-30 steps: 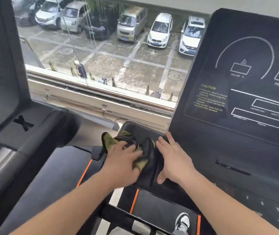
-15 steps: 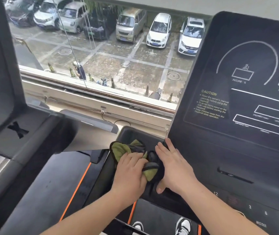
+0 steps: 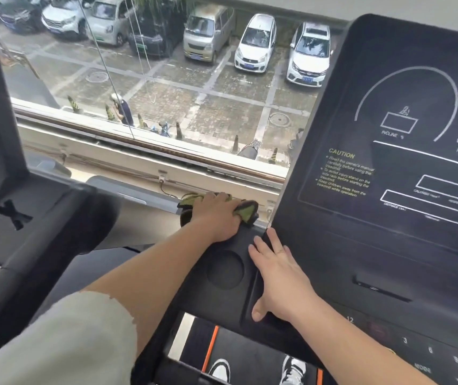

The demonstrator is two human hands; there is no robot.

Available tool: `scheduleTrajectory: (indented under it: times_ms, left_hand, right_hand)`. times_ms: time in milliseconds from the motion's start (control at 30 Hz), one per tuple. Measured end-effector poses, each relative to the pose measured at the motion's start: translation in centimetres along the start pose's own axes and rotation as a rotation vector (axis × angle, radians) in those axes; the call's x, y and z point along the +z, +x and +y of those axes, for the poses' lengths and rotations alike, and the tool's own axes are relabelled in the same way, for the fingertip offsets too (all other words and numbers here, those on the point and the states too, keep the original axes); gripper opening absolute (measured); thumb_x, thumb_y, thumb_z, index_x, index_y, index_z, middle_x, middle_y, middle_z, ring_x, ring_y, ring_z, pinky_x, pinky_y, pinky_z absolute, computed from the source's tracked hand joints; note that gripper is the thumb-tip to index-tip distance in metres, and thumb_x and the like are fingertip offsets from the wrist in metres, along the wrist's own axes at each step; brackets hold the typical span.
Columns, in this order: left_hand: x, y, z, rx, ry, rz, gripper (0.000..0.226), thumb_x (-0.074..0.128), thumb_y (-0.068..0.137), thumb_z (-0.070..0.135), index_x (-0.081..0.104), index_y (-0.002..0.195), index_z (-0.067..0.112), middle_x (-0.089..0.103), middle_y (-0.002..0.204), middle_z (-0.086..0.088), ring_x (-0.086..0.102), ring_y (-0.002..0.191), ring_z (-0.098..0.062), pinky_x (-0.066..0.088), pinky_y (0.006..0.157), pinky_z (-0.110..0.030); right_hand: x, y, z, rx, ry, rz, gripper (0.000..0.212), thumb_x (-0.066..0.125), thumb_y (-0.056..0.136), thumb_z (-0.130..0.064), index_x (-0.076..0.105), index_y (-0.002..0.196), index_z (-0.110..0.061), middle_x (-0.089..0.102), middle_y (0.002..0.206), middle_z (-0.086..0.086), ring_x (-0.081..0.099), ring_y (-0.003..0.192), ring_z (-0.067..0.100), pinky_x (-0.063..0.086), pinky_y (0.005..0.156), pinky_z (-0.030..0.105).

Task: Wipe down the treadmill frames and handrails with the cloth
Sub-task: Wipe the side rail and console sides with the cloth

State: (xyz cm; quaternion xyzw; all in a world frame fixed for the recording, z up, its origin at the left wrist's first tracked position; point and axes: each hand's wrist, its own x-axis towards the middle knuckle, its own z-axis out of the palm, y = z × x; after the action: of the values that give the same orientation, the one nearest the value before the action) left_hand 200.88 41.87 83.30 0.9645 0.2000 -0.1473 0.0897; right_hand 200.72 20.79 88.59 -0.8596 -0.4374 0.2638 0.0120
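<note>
My left hand (image 3: 216, 215) grips a green and black cloth (image 3: 246, 211) and presses it on the far edge of the black side tray (image 3: 194, 284) left of the treadmill console (image 3: 389, 168). The cloth bunches out on both sides of the hand. My right hand (image 3: 276, 273) lies flat with straight fingers on the tray's right part, beside a round cup recess (image 3: 224, 269), its fingertips near the console's lower left corner.
A second treadmill's console and thick black handrail (image 3: 41, 226) stand close on the left. Ahead is a window sill (image 3: 150, 162) above a car park. My shoes (image 3: 291, 369) show on the belt with orange stripes below.
My left hand slid the cloth forward to the tray's far edge, uncovering the round recess. My right hand stayed flat on the tray. The view moved closer.
</note>
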Motion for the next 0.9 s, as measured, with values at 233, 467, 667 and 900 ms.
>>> scheduleTrajectory:
  times_ms: [233,467,667,900]
  left_hand:
    - [6.9,-11.9,1.1,0.21,-0.055,0.305,0.055,0.049,0.094,0.041,0.051,0.147,0.027,0.053,0.144,-0.008,0.046,0.132,-0.036,0.039,0.114,-0.054]
    - [3.1,-6.1,-0.8,0.212,-0.026,0.102,0.056,0.037,0.097,0.052,0.023,0.151,0.053,0.029,0.16,0.004,0.018,0.145,-0.026,0.015,0.115,-0.052]
    - [0.3,-0.6,1.3,-0.107,-0.148,0.025,0.051,0.032,0.097,0.045,0.041,0.147,0.044,0.041,0.155,0.001,0.031,0.143,-0.031,0.016,0.115,-0.062]
    - [5.8,-11.2,1.5,-0.04,-0.13,0.239,0.057,0.053,0.089,0.046,0.046,0.145,0.043,0.045,0.154,0.0,0.038,0.143,-0.029,0.028,0.111,-0.058]
  right_hand:
    - [0.8,-0.5,1.6,-0.005,0.073,0.104,0.1,0.097,0.047,-0.047,0.056,0.137,-0.028,0.016,0.166,-0.025,-0.035,0.139,-0.01,0.006,0.124,0.024]
    - [0.1,-0.3,0.7,0.046,0.149,0.058,0.12,0.099,0.045,-0.035,0.043,0.152,-0.028,-0.009,0.169,-0.023,-0.046,0.131,-0.011,0.006,0.128,0.028]
    - [-0.4,-0.8,-0.1,0.076,0.107,0.035,0.137,0.098,0.052,-0.036,0.02,0.164,-0.03,-0.011,0.169,-0.021,-0.027,0.147,-0.002,0.008,0.126,0.03]
    - [-0.1,-0.9,0.5,0.039,0.109,0.082,0.139,0.098,0.051,-0.039,0.018,0.164,-0.03,-0.007,0.168,-0.025,-0.03,0.14,-0.008,0.009,0.125,0.028]
